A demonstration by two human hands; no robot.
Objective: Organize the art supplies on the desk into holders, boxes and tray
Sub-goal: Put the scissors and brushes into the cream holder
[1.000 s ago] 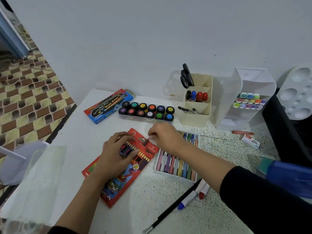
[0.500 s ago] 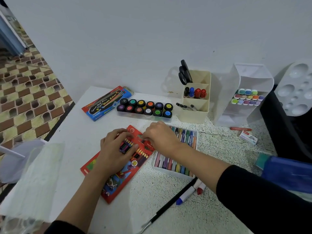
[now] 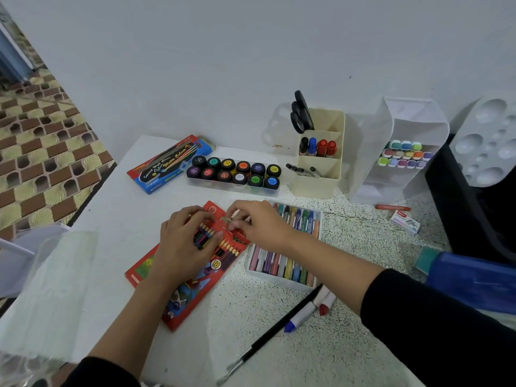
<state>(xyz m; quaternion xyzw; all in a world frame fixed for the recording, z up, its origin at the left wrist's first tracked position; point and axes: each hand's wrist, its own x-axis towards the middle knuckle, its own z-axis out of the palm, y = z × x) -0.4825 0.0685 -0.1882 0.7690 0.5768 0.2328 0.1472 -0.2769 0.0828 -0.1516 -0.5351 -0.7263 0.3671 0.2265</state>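
A red coloured-pencil box (image 3: 195,291) lies slanted on the white desk (image 3: 117,219). My left hand (image 3: 183,247) rests on its upper half, fingers spread over the pencil window and pressing it down. My right hand (image 3: 262,226) is at the box's top end, fingertips pinching a thin pale pencil (image 3: 237,217) at the opening. A white tray of crayons (image 3: 284,270) sits just right of the box, partly under my right wrist.
Behind are a tray of paint pots (image 3: 234,173), a blue watercolour box (image 3: 167,163), a cream holder (image 3: 321,174) with scissors (image 3: 301,113), and a white marker holder (image 3: 399,152). A brush (image 3: 273,333), two markers (image 3: 304,314), a red crayon (image 3: 391,207) and a small staple box (image 3: 405,222) lie loose.
My right hand has shifted a little left onto the top end of the red box. My left hand has stayed on the box.
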